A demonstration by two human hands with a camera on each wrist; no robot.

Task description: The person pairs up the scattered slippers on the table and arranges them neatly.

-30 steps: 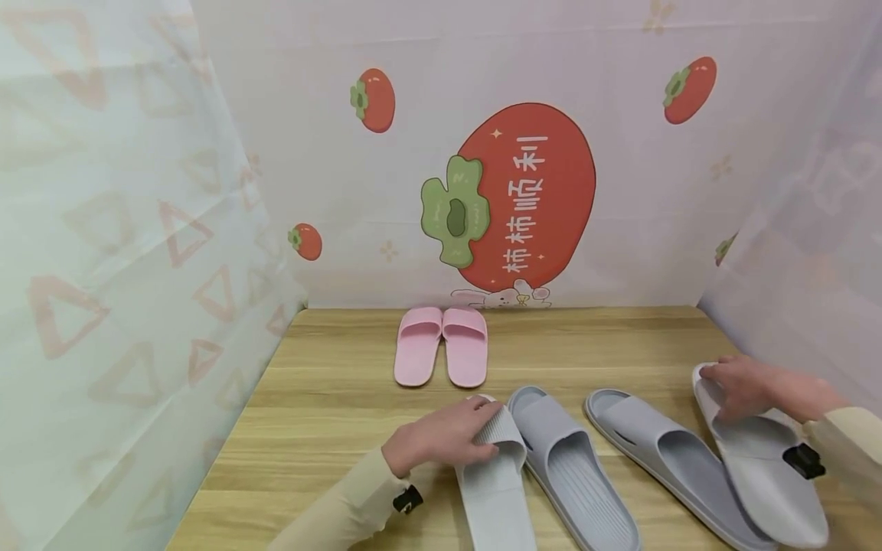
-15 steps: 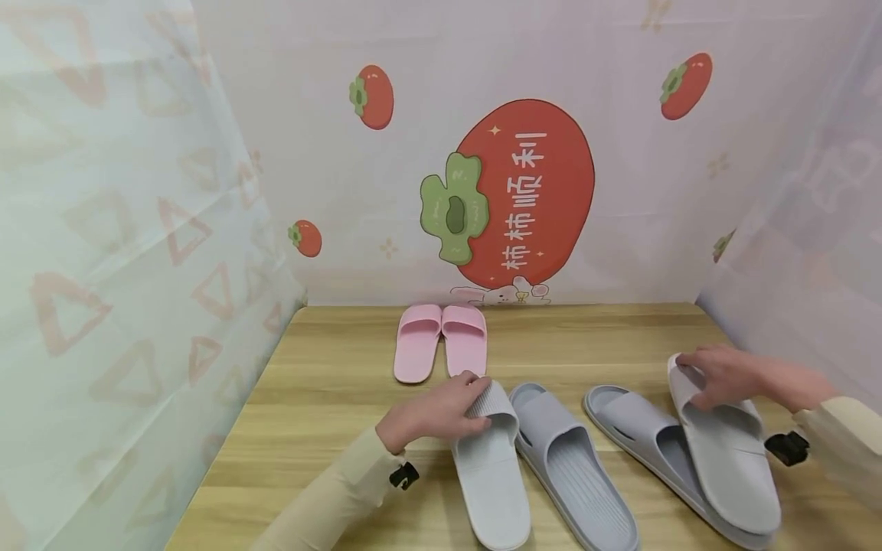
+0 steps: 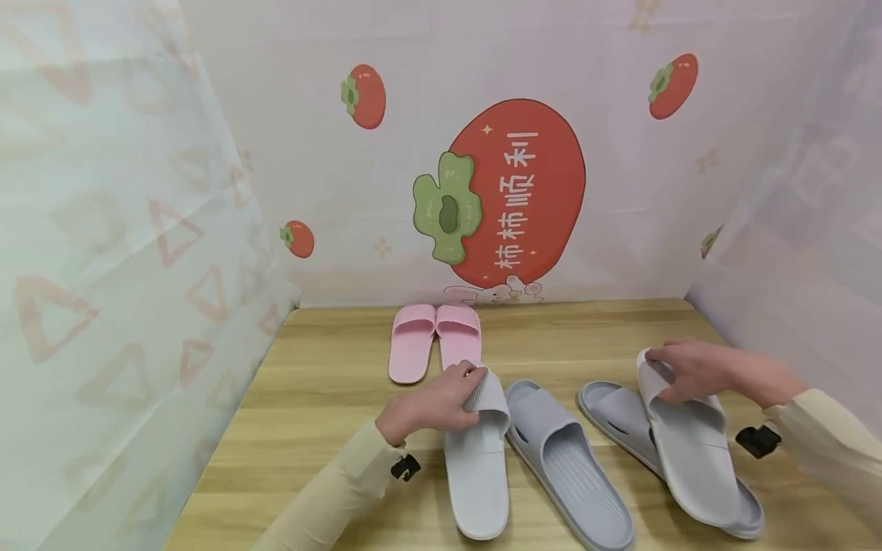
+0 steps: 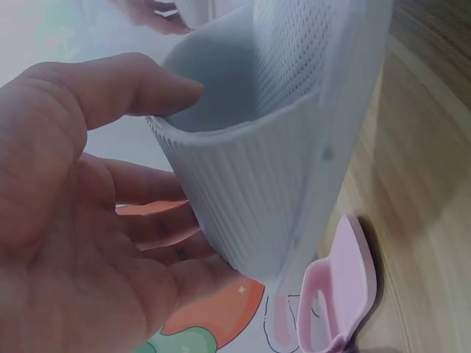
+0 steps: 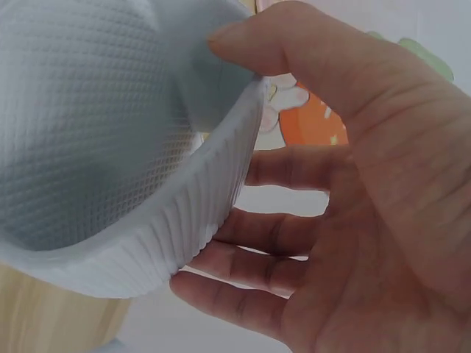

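My left hand [image 3: 436, 399] grips a pale grey-white slipper [image 3: 477, 486] by its ribbed strap. In the left wrist view the thumb goes inside the strap [image 4: 235, 184] and the fingers lie along its outside. A matching pale slipper [image 3: 694, 459] is in my right hand [image 3: 706, 372], pinched at the strap [image 5: 191, 213] in the same way, as the right wrist view shows. It overlaps a darker grey slipper [image 3: 623, 411] in the head view, hiding much of that one. The other darker grey slipper [image 3: 582, 478] lies just right of the left-hand slipper.
A pair of pink slippers [image 3: 411, 356] stands side by side at the back of the wooden surface [image 3: 331, 367], against a back wall [image 3: 358, 191] printed with persimmons. Patterned sheets rise along the left [image 3: 124, 291] and right [image 3: 813, 252] sides.
The right hand has carried its pale slipper leftward, over the darker grey one. My left hand has shifted its slipper slightly left and toward the back, near the pink pair.
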